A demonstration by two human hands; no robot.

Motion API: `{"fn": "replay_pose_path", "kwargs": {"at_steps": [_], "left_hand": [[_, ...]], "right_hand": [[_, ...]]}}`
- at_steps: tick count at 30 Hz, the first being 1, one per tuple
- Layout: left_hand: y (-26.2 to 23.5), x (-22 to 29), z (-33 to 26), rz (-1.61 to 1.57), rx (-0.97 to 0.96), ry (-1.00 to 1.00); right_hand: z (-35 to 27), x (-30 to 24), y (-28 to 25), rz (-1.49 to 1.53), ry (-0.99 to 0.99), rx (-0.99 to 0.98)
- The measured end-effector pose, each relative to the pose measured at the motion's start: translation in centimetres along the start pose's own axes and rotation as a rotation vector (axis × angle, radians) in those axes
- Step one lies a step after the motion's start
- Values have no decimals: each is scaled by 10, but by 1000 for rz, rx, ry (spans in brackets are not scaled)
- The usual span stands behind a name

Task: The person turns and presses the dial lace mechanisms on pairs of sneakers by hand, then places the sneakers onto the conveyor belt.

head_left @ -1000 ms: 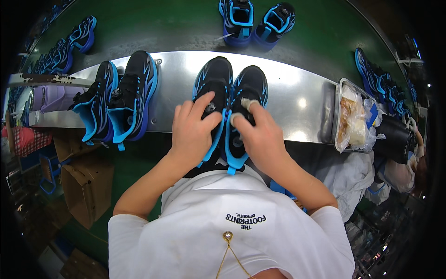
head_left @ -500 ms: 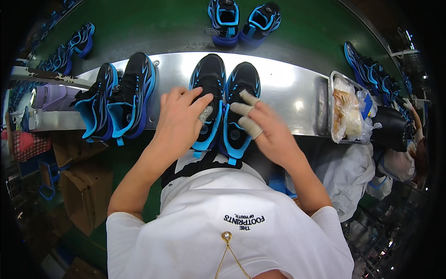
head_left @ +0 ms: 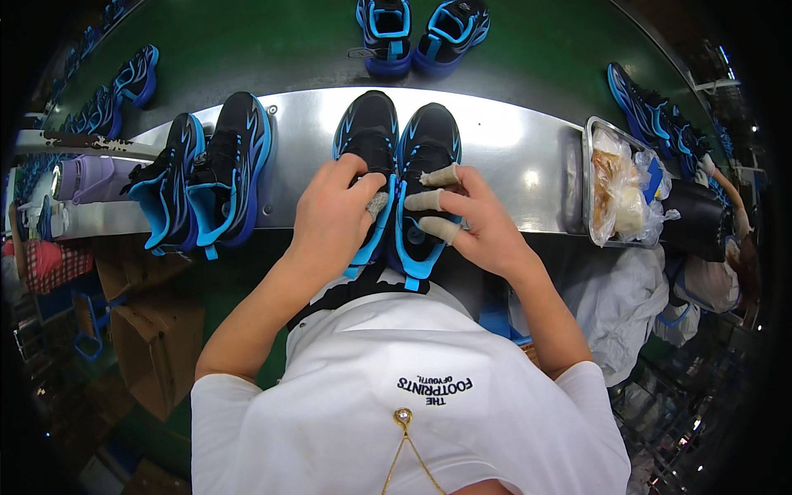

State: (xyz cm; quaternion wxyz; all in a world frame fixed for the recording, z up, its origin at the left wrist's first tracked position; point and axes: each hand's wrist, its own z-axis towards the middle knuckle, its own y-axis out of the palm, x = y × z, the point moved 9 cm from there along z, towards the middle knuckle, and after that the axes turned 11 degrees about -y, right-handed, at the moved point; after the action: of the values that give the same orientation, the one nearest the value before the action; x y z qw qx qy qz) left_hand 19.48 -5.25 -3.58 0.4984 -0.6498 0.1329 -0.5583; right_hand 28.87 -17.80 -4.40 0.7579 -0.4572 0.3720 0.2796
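Observation:
A pair of black sneakers with bright blue trim lies before me, toes pointing away: a left shoe (head_left: 366, 115) and a right shoe (head_left: 431, 132). My left hand (head_left: 334, 214) curls its fingers over the left shoe's laces and collar; a grey covering wraps its thumb. Exactly what the fingertips pinch is hidden. Over the right shoe's opening, my right hand (head_left: 483, 219) spreads its fingers, with beige finger covers on several of them. Their tips rest at the tongue and collar edge. The shoes' heels overhang the metal ledge near my lap.
Another pair of sneakers (head_left: 235, 157) stands left on the metal ledge (head_left: 297, 124), beside a lilac bottle (head_left: 91, 177). A metal tray (head_left: 590, 186) with plastic-bagged items is at right. More sneakers (head_left: 384, 33) sit on the green surface (head_left: 272, 41) beyond. A co-worker's arm (head_left: 730, 194) shows far right.
My left hand's fingers have curled in closer on the left shoe. My right hand has settled onto the right shoe, its fingers more spread. The sneakers on the green surface have shifted slightly up and left.

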Motion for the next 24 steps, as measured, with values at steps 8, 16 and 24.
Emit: {"fn": "replay_pose_path", "kwargs": {"at_steps": [8,16,24], "left_hand": [[-1,3,18,-85,-256,28],[12,-23,19,-365,-452,-61],[7,-15,16,-344,-396,-20]], "right_hand": [[14,1,2,18,18,-262],[1,4,3,-149,-19,14],[7,4,4,-145,94,-54]]}}
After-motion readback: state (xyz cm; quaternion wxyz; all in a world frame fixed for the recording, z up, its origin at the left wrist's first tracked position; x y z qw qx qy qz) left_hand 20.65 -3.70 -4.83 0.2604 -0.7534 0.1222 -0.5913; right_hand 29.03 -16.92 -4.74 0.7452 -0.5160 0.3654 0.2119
